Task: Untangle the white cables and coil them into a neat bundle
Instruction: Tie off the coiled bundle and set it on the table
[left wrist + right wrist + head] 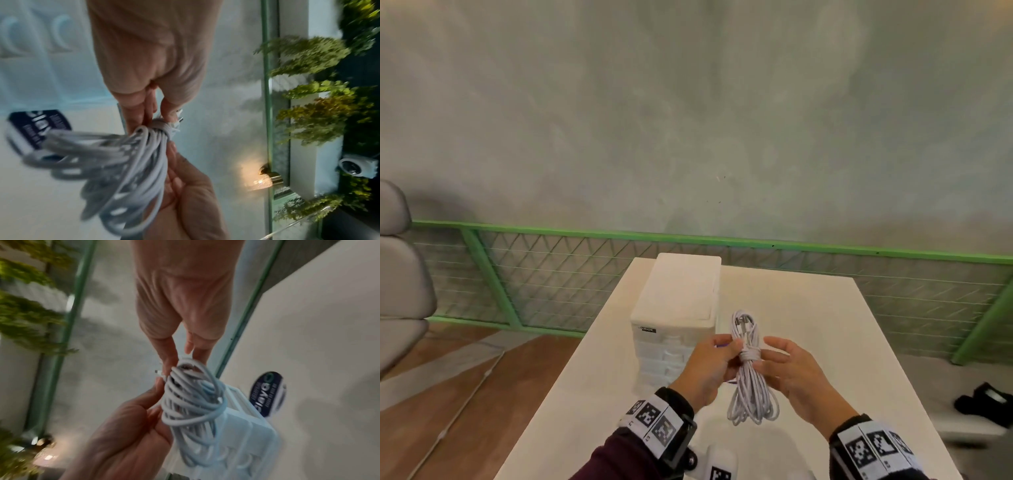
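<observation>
cable bundle: white cable bundle coiled into long loops, wrapped tight at the middle by a few turns; held upright in the air above the surface, between the two hands, loops hanging below the wrap and standing above it.
left hand: left hand pinches the bundle at the wrapped middle, thumb and fingers curled on it.
right hand: right hand grips the bundle from the other side, fingertips at the wrap, lower loops against the palm.
connector: a plug end pokes out by the wrap.
white box: white box stands on the surface just behind the left hand.
</observation>
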